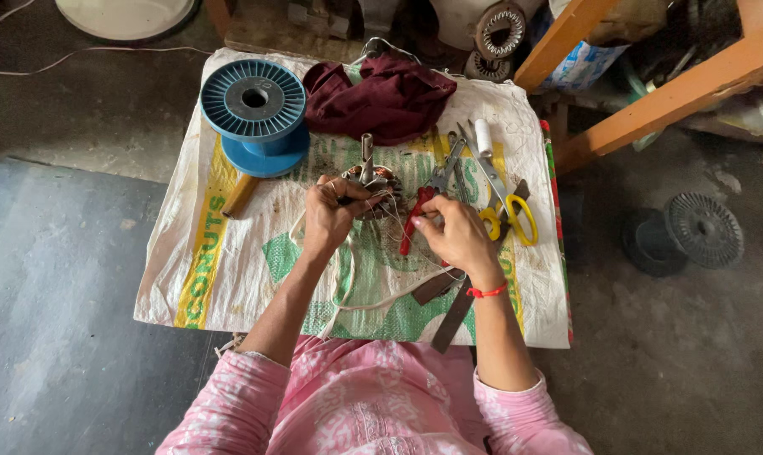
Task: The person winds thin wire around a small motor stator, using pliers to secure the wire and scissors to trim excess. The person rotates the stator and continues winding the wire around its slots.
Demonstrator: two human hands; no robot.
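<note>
A round motor winding with a metal shaft stands upright on a printed white sack cloth. My left hand grips its near side, fingers curled on the coil. My right hand is just right of it, pinching thin white wires that run from the winding. Red-handled pliers lie between my hands, and yellow-handled scissors lie beyond my right hand. A white cord trails down toward my lap.
A blue plastic spool and a maroon cloth lie at the far side of the sack. A flat dark metal strip lies near me. An orange wooden frame stands at right; a black spool sits on the floor.
</note>
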